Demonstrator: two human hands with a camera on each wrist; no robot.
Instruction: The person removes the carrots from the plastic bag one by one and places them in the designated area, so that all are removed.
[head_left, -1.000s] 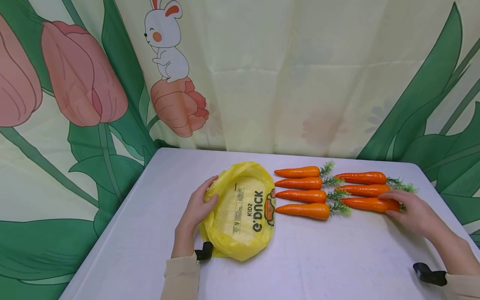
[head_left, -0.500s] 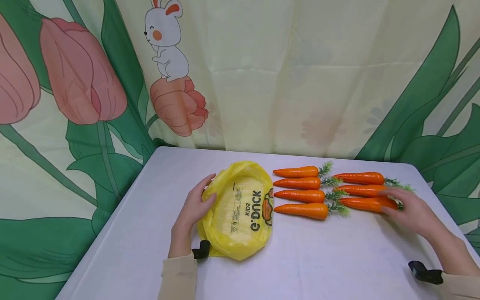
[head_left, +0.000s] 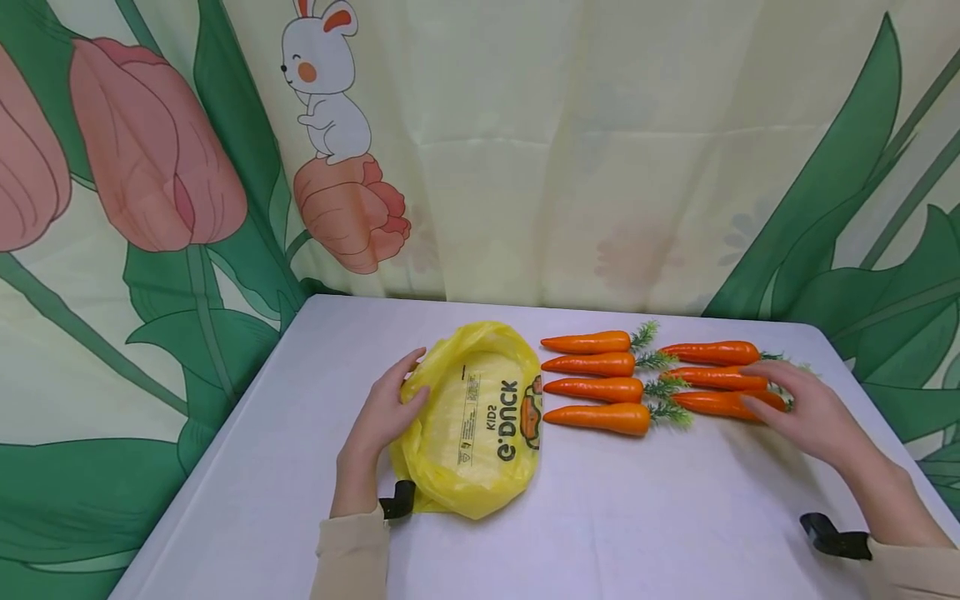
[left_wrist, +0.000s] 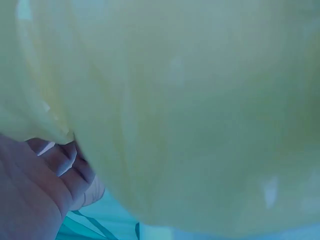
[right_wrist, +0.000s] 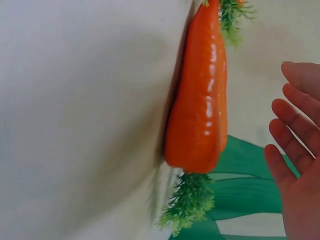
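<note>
A yellow plastic bag (head_left: 468, 487) with a printed duck and lettering lies with its mouth turned open on the table. My left hand (head_left: 382, 408) holds the bag's left rim, thumb on the near side and fingers behind it. In the left wrist view the bag (left_wrist: 200, 115) hides most of that hand (left_wrist: 35, 190). To the right of the bag lie several toy carrots (head_left: 597, 417) in two columns, with green tops. My right hand (head_left: 813, 408) hovers over the nearest carrot (head_left: 720, 404) of the right column. The right wrist view shows its fingers (right_wrist: 287, 125) spread apart from the carrot (right_wrist: 197, 105).
A white table (head_left: 637, 525) carries everything. Behind it hangs a curtain (head_left: 502, 150) printed with tulips and a rabbit. Black wrist cameras (head_left: 832, 537) sit at both wrists.
My right hand has lifted off the nearest right-column carrot and shifted slightly left and away from me. The left hand keeps its place at the bag. The head view has drifted a little.
</note>
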